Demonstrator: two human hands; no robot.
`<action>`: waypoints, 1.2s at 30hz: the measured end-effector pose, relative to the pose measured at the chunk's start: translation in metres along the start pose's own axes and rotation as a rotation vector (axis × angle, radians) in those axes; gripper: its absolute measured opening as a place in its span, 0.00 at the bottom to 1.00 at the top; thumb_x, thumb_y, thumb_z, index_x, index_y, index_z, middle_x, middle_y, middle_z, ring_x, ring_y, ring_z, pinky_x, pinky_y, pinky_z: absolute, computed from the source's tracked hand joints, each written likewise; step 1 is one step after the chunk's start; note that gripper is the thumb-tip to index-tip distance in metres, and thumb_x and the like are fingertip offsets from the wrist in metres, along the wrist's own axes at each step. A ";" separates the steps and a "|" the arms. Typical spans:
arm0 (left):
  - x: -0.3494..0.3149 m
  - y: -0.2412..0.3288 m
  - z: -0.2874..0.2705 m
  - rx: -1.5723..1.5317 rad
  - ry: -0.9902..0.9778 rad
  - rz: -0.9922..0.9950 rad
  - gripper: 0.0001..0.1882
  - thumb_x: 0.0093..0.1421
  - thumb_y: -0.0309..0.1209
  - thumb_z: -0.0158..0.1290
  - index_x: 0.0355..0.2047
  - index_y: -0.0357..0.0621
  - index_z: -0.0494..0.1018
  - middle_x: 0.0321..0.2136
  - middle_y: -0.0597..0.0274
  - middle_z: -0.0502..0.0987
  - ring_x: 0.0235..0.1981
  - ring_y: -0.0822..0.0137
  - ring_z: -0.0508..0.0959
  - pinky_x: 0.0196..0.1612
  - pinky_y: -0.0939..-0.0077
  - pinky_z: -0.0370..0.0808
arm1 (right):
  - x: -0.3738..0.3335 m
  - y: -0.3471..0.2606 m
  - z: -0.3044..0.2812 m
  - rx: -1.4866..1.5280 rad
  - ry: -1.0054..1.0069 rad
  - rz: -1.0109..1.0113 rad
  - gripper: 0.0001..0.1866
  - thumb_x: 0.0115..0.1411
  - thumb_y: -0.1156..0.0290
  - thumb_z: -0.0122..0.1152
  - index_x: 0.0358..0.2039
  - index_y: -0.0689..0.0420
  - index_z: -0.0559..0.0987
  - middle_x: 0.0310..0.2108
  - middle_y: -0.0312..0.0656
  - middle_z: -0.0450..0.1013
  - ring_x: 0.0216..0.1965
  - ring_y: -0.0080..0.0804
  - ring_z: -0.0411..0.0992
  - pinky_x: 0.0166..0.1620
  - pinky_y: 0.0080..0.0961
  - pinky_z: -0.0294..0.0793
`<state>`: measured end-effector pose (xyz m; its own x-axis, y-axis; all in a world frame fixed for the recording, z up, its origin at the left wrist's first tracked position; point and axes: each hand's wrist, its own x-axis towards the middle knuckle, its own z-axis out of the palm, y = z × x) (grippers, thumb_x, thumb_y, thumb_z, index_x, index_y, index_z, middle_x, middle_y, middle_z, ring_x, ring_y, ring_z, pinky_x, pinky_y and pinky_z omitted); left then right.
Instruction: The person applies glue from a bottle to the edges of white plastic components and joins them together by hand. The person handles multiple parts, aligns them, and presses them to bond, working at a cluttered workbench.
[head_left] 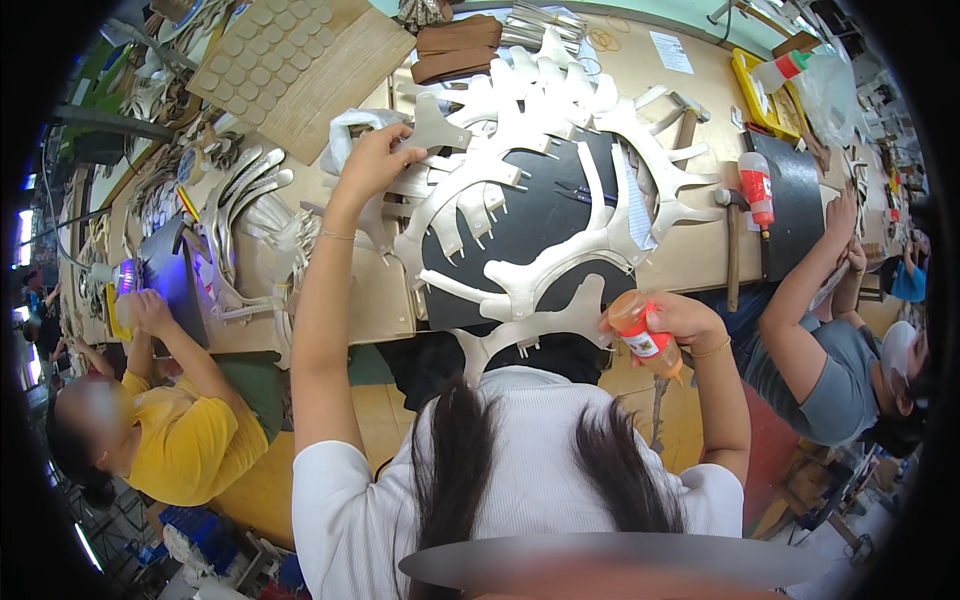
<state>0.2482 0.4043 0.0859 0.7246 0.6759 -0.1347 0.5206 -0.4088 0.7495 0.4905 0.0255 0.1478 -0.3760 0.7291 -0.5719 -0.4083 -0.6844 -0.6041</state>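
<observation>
My left hand (375, 162) is raised over the far left of the pile and pinches the edge of a white, branching cut-out piece (437, 124), which looks like leather. In my right hand (688, 322) is an amber squeeze bottle (634, 322) with a red and white label, tilted with its nozzle down. Close beside that bottle, another white branching piece (545, 328) hangs over the table's near edge; whether my right fingers touch it I cannot tell. Several similar white pieces (535, 255) overlap on a black mat (545, 185) in front of me.
A hammer (732, 210) and a second squeeze bottle (756, 190) lie to the right, near a yellow tray (765, 105). Brown strips (455, 48) and a board of rounded pieces (270, 60) lie at the back. Co-workers sit on both sides, one in yellow (195, 440), one in grey (825, 385).
</observation>
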 end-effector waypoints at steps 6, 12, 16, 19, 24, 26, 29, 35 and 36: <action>0.000 -0.008 -0.012 -0.100 -0.005 -0.034 0.19 0.53 0.38 0.59 0.38 0.34 0.74 0.23 0.61 0.74 0.24 0.72 0.70 0.29 0.78 0.67 | 0.004 -0.004 -0.003 -0.052 0.028 0.056 0.43 0.45 0.42 0.66 0.47 0.71 0.70 0.44 0.52 0.72 0.31 0.36 0.77 0.32 0.28 0.79; 0.001 -0.018 -0.014 -0.107 0.017 -0.019 0.17 0.55 0.36 0.57 0.38 0.34 0.74 0.26 0.59 0.75 0.27 0.69 0.71 0.32 0.75 0.68 | 0.003 -0.005 -0.002 -0.106 0.037 0.049 0.44 0.45 0.40 0.64 0.47 0.70 0.71 0.43 0.51 0.72 0.33 0.35 0.77 0.33 0.28 0.80; -0.003 -0.010 -0.008 0.130 0.087 -0.014 0.17 0.54 0.35 0.57 0.41 0.36 0.74 0.29 0.53 0.77 0.30 0.60 0.75 0.36 0.69 0.71 | 0.004 -0.005 -0.002 -0.098 0.042 0.046 0.43 0.45 0.41 0.65 0.47 0.70 0.72 0.44 0.50 0.72 0.34 0.35 0.76 0.34 0.29 0.80; -0.017 0.012 -0.004 0.471 0.332 0.132 0.19 0.54 0.36 0.57 0.43 0.38 0.74 0.35 0.49 0.76 0.35 0.54 0.76 0.40 0.66 0.72 | 0.004 -0.006 -0.002 -0.121 0.015 0.041 0.43 0.44 0.41 0.66 0.47 0.69 0.71 0.44 0.50 0.72 0.35 0.35 0.76 0.34 0.29 0.80; -0.066 0.070 0.040 -0.019 -0.082 -0.023 0.21 0.56 0.39 0.57 0.45 0.38 0.73 0.39 0.53 0.76 0.35 0.66 0.77 0.39 0.72 0.73 | 0.011 -0.015 -0.003 -0.153 -0.064 0.016 0.44 0.43 0.41 0.68 0.46 0.69 0.72 0.44 0.50 0.72 0.38 0.35 0.74 0.34 0.30 0.79; -0.084 0.086 0.058 -0.292 -0.683 0.091 0.20 0.58 0.39 0.56 0.45 0.37 0.73 0.36 0.56 0.77 0.33 0.68 0.77 0.38 0.74 0.73 | 0.016 -0.024 -0.005 -0.181 -0.106 0.013 0.44 0.42 0.41 0.68 0.46 0.69 0.72 0.44 0.50 0.71 0.38 0.35 0.74 0.34 0.30 0.79; -0.107 0.103 0.074 -0.497 -0.818 0.151 0.18 0.59 0.38 0.55 0.43 0.37 0.73 0.30 0.64 0.76 0.26 0.77 0.73 0.30 0.80 0.70 | 0.022 -0.037 -0.006 -0.211 -0.140 -0.015 0.44 0.42 0.39 0.67 0.45 0.69 0.72 0.46 0.50 0.70 0.38 0.35 0.74 0.34 0.30 0.79; -0.131 0.112 0.043 -0.774 -0.644 -0.190 0.16 0.56 0.29 0.57 0.44 0.37 0.71 0.26 0.73 0.71 0.19 0.85 0.66 0.19 0.88 0.61 | 0.037 -0.051 0.000 -0.205 0.058 -0.238 0.46 0.47 0.33 0.57 0.48 0.66 0.69 0.46 0.46 0.69 0.35 0.33 0.75 0.30 0.28 0.79; -0.131 0.112 0.032 -0.776 -0.567 -0.189 0.18 0.55 0.27 0.57 0.46 0.37 0.70 0.28 0.74 0.71 0.19 0.86 0.66 0.19 0.89 0.61 | 0.039 -0.055 0.002 -0.129 0.147 -0.310 0.46 0.49 0.30 0.52 0.50 0.64 0.68 0.44 0.44 0.70 0.34 0.33 0.75 0.29 0.28 0.78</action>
<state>0.2254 0.2504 0.1668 0.8750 0.2113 -0.4355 0.3557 0.3295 0.8746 0.4969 0.0914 0.1602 -0.1238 0.8998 -0.4183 -0.3721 -0.4329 -0.8210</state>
